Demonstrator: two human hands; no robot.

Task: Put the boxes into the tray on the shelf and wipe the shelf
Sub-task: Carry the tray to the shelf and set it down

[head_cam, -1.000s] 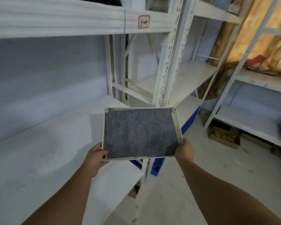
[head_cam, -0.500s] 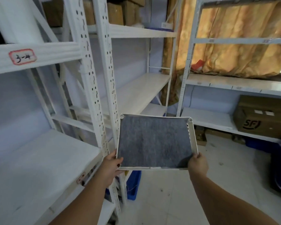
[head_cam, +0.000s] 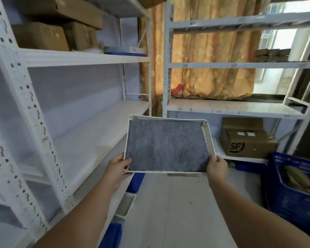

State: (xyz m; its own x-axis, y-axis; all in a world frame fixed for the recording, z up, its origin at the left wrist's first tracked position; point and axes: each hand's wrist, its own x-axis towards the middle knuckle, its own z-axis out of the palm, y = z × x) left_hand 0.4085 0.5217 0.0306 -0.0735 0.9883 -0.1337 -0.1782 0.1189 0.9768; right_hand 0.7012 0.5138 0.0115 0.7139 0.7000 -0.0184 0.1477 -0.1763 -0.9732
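Observation:
I hold a flat white tray (head_cam: 208,138) lined with a grey felt-like cloth in front of me, level, over the aisle. My left hand (head_cam: 118,167) grips its near left corner and my right hand (head_cam: 216,167) grips its near right corner. Nothing lies in the tray. To the left runs a white shelf (head_cam: 97,133) with a bare board. A brown cardboard box (head_cam: 247,142) marked SF stands on the low shelf ahead on the right. More cardboard boxes (head_cam: 41,35) sit on the upper left shelf.
White metal racks stand on the left and ahead, with a perforated upright (head_cam: 34,126) close on my left. A blue crate (head_cam: 293,190) with cardboard inside stands on the floor at right. An orange curtain (head_cam: 209,51) hangs behind the far rack. Blue bins sit under the left shelf.
My view has swung right along the racks while both hands keep the tray. The labelled left shelf has left the view, and the far rack, SF box and blue crate have come in.

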